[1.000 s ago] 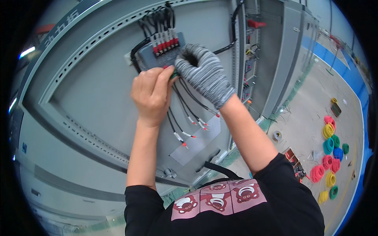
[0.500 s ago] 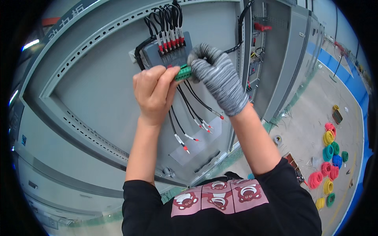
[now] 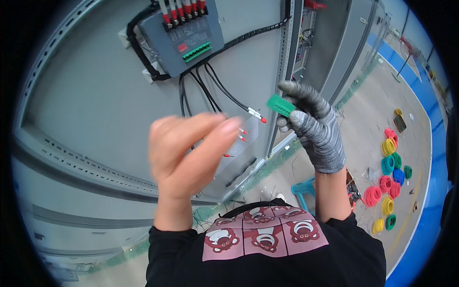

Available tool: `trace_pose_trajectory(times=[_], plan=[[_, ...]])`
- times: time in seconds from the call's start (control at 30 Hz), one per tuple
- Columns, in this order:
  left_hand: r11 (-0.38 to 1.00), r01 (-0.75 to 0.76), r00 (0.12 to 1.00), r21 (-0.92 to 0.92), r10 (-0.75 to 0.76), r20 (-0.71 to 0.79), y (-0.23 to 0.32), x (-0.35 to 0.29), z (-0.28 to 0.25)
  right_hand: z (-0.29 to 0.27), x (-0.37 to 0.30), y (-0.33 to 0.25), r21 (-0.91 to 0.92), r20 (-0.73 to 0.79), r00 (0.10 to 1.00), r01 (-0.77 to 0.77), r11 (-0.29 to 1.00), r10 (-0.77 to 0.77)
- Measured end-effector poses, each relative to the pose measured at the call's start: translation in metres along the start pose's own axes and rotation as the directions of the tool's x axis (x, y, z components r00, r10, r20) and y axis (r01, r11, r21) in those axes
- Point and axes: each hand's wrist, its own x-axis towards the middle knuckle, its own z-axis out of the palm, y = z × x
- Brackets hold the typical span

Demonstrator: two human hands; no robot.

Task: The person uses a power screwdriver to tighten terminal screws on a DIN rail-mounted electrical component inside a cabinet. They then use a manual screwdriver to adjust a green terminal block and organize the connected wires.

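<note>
My right hand [image 3: 308, 112], in a grey knitted glove, pinches a green terminal block plug [image 3: 280, 105] between thumb and fingers, out to the right of the cabinet door panel. My bare left hand [image 3: 191, 146] is in front of the black wires, smeared by motion; its fingers look curled together and nothing shows in them. Above both hands a grey control module [image 3: 184, 36] is mounted on the panel, with a green terminal socket [image 3: 196, 52] along its lower part. Black wires [image 3: 224, 88] with white sleeves and red tips hang below it, partly hidden behind my left hand.
A black wrapped cable [image 3: 253, 34] runs right from the module to the door edge. Beyond it stands an open grey cabinet [image 3: 330, 52]. On the floor at right lie several coloured wire coils [image 3: 372, 196]. A light-blue stool [image 3: 302, 189] stands near my right forearm.
My hands have parted and come down from the module. The green plug has moved right and down in my right hand; my left hand has let go of it. The view has shifted closer.
</note>
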Motion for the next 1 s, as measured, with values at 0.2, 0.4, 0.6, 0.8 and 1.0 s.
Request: trace_pose_trajectory(times=[0.2, 0.4, 0.6, 0.8, 1.0], plan=[[0.904, 0.261, 0.896, -0.340, -0.358, -0.263, 0.059, -0.063, -0.017, -0.025, -0.042, 0.050, 0.322, -0.121, 0.966, -0.179, 0.930, 0.228], [0.768, 0.555, 0.797, -0.319, -0.382, 0.468, 0.087, -0.081, 0.033, -0.037, -0.063, 0.052, 0.378, -0.170, 0.914, -0.284, 0.881, 0.368], [-0.025, 0.803, 0.375, -0.595, -0.755, 0.537, 0.117, -0.068, 0.096, -0.048, -0.085, 0.037, 0.373, -0.172, 0.885, -0.348, 0.860, 0.433], [-0.259, 0.816, 0.187, -0.517, -0.728, 0.660, 0.148, -0.063, 0.147, -0.085, -0.121, 0.039, 0.201, -0.288, 0.926, -0.190, 0.961, 0.243], [-0.394, 0.807, 0.109, -0.439, -0.632, 0.768, 0.202, -0.083, 0.197, -0.143, -0.177, 0.042, 0.517, -0.304, 0.832, -0.265, 0.814, 0.464]])
